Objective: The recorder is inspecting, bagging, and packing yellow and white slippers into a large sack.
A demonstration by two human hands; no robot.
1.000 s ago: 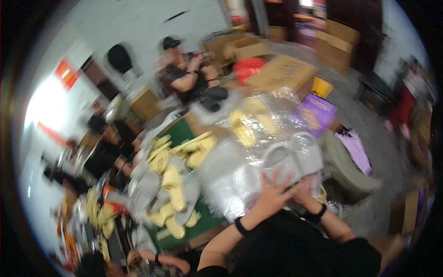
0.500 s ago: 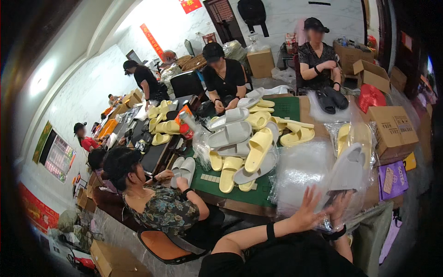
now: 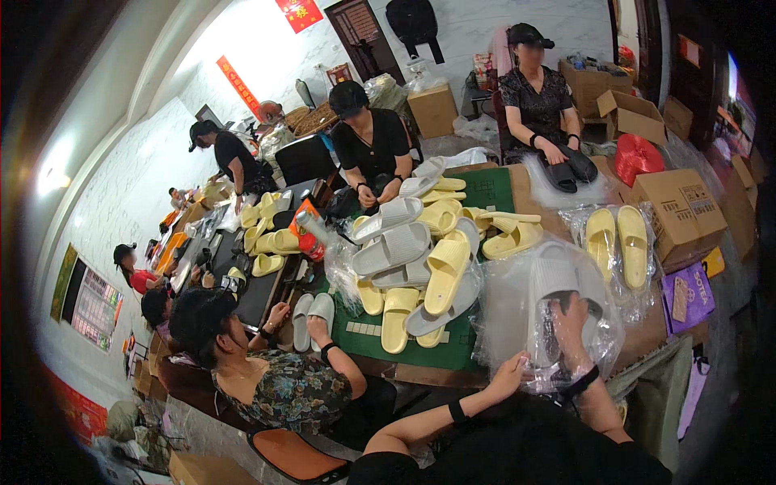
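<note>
Grey and soft-looking, a slipper (image 3: 556, 279) sits inside a clear plastic bag (image 3: 517, 311) at the near right of the worktop (image 3: 493, 187), in front of the person wearing the camera. The right hand (image 3: 570, 323) is pushed into the bag's mouth, its fingers spread over the slipper's heel end; film covers them, so whether that grip is closed on the slipper or only resting against it cannot be told. The left hand (image 3: 511, 376) pinches the bag's lower edge, its grip closed on the plastic just below and left of the right hand. Both wrists wear dark bands.

Just right of the bag lies another clear bag holding a pair of yellow slippers (image 3: 616, 242), side by side. To the left, a heap of loose grey and yellow slippers (image 3: 424, 267) covers the green mat (image 3: 485, 194) on the worktop. A cardboard box (image 3: 677, 212) stands at the far right, with a purple packet (image 3: 689, 295) below it.

A person in a patterned top (image 3: 291, 392) sits at the near left, hands on a pale slipper pair (image 3: 314, 317). Two people in black (image 3: 373, 145) sit across the worktop, and others work farther left.
</note>
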